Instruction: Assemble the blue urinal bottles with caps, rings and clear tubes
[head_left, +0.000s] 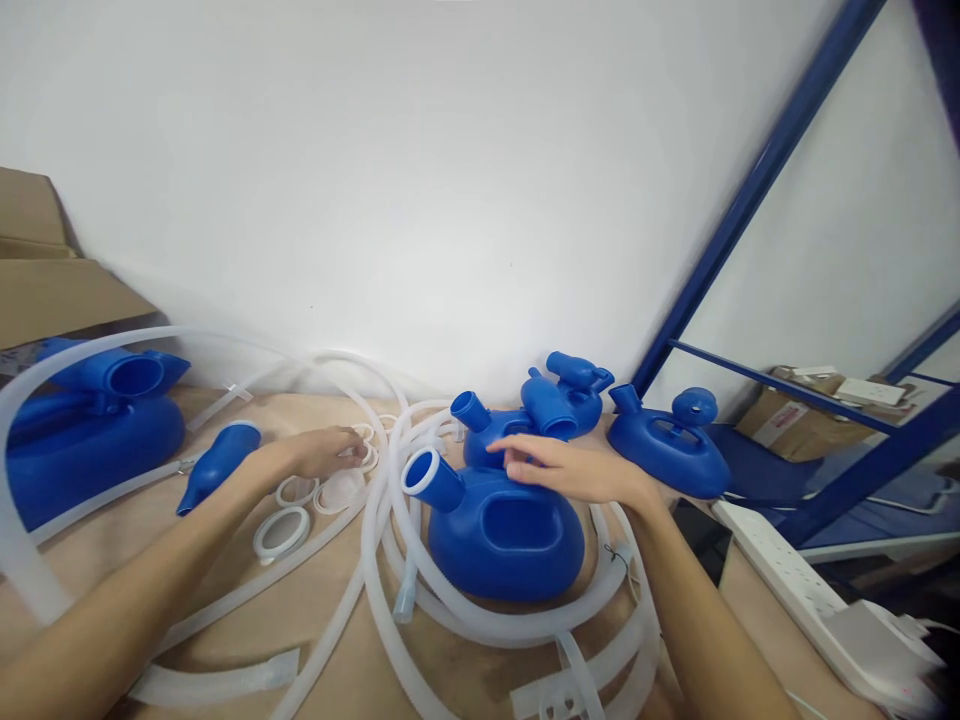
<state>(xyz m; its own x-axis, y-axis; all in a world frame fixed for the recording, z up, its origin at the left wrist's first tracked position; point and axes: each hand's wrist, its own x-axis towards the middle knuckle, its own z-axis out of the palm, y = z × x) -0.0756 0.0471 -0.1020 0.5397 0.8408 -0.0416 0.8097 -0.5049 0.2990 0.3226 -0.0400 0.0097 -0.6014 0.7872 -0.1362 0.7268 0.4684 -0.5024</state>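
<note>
A blue plastic urinal bottle (487,577) stands in front of me, a white ring around the mouth of its tilted neck. My right hand (574,468) lies over its top, palm down, fingers stretched out and the fingertips near the neck's base. Further left, my left hand (326,452) reaches down to a small group of white sealing rings (369,460). Its fingers are curled together and the fingertips meet a ring. Beside that hand lie a clear round cap (341,492) and a white-rimmed lid (282,535).
Translucent hoses (390,600) coil around the bottle and across the table. More blue bottles stand behind (495,425), at right (667,450) and at left (90,450). A loose blue funnel piece (221,465) lies left. A power strip (787,580) runs along the right edge, beside a blue rack (750,210).
</note>
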